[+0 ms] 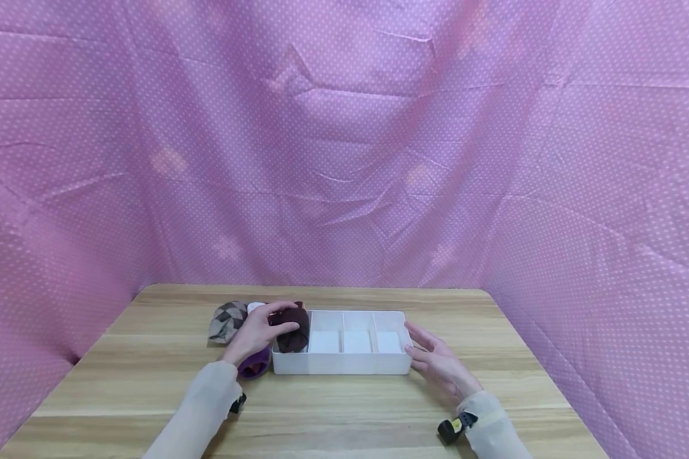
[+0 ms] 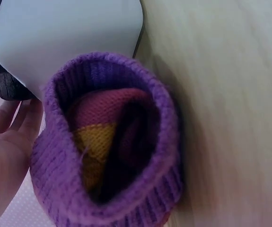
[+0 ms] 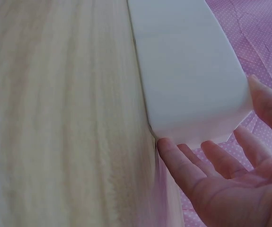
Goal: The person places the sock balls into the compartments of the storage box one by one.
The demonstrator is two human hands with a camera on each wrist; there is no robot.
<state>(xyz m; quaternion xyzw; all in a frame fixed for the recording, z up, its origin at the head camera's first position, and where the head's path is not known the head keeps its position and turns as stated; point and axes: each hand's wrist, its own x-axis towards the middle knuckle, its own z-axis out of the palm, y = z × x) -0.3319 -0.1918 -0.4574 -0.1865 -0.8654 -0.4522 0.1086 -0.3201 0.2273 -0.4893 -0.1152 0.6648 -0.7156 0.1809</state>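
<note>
My left hand (image 1: 258,333) holds a dark brown balled sock (image 1: 293,330) between thumb and fingers, over the leftmost compartment of a white divided box (image 1: 342,364). In the left wrist view, that hand's fingers and part of the dark knit show behind the box's corner. A purple ribbed sock ball (image 2: 102,217), with pink and yellow knit inside its opening, sits by the box's left end. At the other end, my right hand (image 1: 439,366) rests its extended fingertips against the box wall (image 3: 192,71).
A brown-and-beige checked bundle (image 1: 228,322) lies left of the box, and a white piece (image 1: 255,306) shows behind my left hand. The three compartments right of the sock show bare white floors. Pink dotted cloth (image 1: 344,159) hangs around the wooden table (image 1: 344,414).
</note>
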